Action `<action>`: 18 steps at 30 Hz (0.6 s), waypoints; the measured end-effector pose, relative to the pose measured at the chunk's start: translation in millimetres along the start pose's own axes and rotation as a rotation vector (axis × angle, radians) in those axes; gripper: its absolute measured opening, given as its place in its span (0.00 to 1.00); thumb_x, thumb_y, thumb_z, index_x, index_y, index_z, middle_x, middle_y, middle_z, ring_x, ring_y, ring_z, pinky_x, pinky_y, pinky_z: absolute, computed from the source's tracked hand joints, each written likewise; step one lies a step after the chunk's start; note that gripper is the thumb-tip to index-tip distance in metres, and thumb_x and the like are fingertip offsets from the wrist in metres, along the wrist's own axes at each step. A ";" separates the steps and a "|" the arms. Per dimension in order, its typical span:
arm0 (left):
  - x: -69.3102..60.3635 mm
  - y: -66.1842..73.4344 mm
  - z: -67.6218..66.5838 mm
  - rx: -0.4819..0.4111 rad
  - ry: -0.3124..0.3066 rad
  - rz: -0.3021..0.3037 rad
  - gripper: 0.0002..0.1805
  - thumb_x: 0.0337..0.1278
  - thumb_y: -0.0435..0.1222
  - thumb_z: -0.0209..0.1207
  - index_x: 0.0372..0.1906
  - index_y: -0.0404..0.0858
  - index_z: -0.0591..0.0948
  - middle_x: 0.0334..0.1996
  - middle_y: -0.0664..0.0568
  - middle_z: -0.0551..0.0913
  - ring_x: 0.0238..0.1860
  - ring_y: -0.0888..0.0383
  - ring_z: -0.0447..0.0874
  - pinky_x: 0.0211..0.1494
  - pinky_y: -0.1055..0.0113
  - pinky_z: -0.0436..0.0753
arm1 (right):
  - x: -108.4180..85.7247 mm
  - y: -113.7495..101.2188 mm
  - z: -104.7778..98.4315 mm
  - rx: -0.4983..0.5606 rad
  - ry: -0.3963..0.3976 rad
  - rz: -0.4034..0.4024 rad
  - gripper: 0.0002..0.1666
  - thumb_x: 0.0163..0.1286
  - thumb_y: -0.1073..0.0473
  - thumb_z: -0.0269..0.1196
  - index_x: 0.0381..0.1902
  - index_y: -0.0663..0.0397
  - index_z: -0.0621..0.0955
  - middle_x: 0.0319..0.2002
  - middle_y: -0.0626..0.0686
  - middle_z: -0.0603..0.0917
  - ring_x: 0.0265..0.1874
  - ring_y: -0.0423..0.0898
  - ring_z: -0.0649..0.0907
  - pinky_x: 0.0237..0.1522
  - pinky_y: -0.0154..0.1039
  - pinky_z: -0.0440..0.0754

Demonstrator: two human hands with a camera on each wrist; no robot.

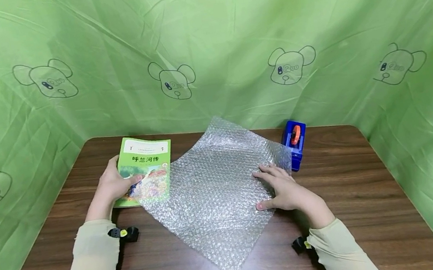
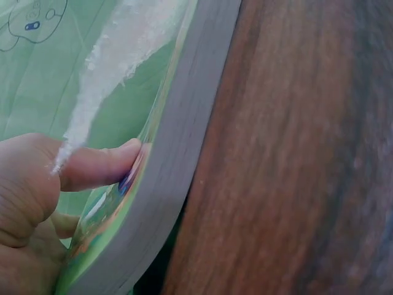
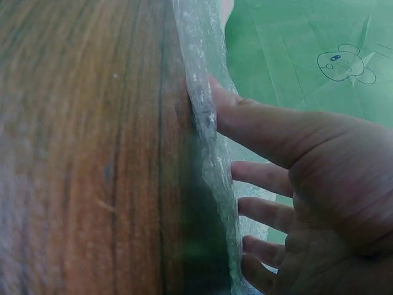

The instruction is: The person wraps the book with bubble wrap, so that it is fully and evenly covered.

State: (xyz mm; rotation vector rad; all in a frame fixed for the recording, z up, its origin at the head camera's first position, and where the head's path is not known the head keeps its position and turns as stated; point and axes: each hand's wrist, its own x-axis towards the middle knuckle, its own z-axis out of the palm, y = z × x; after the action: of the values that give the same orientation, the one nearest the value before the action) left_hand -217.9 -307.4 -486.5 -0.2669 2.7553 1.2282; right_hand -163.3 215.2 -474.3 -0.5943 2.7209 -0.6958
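Observation:
At the left of the table, my left hand grips a green paperback book by its left side. The left wrist view shows the thumb lying across the cover, with the page block facing the camera. A sheet of clear bubble wrap is spread corner toward me, and its left corner overlaps the lower part of the book. My right hand rests on the right part of the sheet with fingers spread. In the right wrist view its fingertips touch the wrap.
A blue tape dispenser with an orange roll stands at the back right, touching or close to the wrap's right corner. Brown wooden tabletop surrounds these things. Green cloth walls with bear drawings enclose the table's back and sides.

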 end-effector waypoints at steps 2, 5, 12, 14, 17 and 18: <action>0.0 0.0 1.9 -0.020 0.020 0.017 0.64 0.66 0.42 0.76 0.89 0.33 0.43 0.73 0.22 0.68 0.69 0.24 0.70 0.69 0.29 0.71 | 0.3 0.5 0.2 -0.002 0.000 -0.002 0.59 0.61 0.40 0.82 0.84 0.53 0.70 0.85 0.65 0.60 0.83 0.74 0.54 0.79 0.79 0.48; -0.7 -0.3 2.3 -0.073 0.037 0.023 0.61 0.69 0.40 0.74 0.90 0.36 0.43 0.72 0.25 0.69 0.67 0.28 0.72 0.64 0.35 0.76 | 1.0 1.1 0.7 -0.004 -0.004 -0.003 0.59 0.61 0.39 0.82 0.84 0.52 0.70 0.86 0.65 0.60 0.83 0.75 0.54 0.79 0.79 0.48; -3.8 -2.6 -4.2 -0.227 0.004 0.038 0.52 0.78 0.36 0.65 0.91 0.42 0.43 0.59 0.29 0.77 0.33 0.45 0.86 0.31 0.52 0.89 | 1.5 1.7 0.3 -0.004 -0.005 0.002 0.60 0.61 0.38 0.82 0.84 0.50 0.70 0.86 0.64 0.60 0.83 0.74 0.54 0.79 0.79 0.49; -4.8 -1.5 -6.0 -0.227 0.021 0.039 0.51 0.78 0.36 0.65 0.91 0.42 0.46 0.54 0.31 0.78 0.30 0.49 0.86 0.28 0.54 0.89 | 1.3 1.5 -0.1 -0.004 -0.005 0.004 0.60 0.61 0.38 0.82 0.84 0.50 0.70 0.86 0.64 0.60 0.83 0.74 0.55 0.79 0.79 0.49; -5.2 1.0 -7.7 -0.218 0.059 0.030 0.50 0.75 0.34 0.67 0.90 0.41 0.50 0.50 0.33 0.79 0.31 0.50 0.87 0.28 0.55 0.89 | 0.9 1.1 -0.8 -0.004 -0.005 0.007 0.60 0.61 0.38 0.82 0.84 0.50 0.70 0.86 0.64 0.60 0.83 0.73 0.55 0.79 0.79 0.49; -5.3 1.9 -8.0 -0.211 0.072 0.029 0.49 0.75 0.34 0.67 0.90 0.41 0.52 0.51 0.33 0.80 0.31 0.50 0.88 0.28 0.55 0.89 | 0.8 0.9 -1.1 -0.003 -0.004 0.007 0.60 0.61 0.38 0.82 0.84 0.51 0.70 0.86 0.64 0.60 0.84 0.73 0.54 0.79 0.79 0.48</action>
State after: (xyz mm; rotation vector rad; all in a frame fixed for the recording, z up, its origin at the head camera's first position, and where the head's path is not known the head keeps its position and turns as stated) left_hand -213.4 -311.6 -478.9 -0.2961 2.6975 1.5490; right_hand -164.7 215.9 -473.9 -0.5854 2.7198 -0.6875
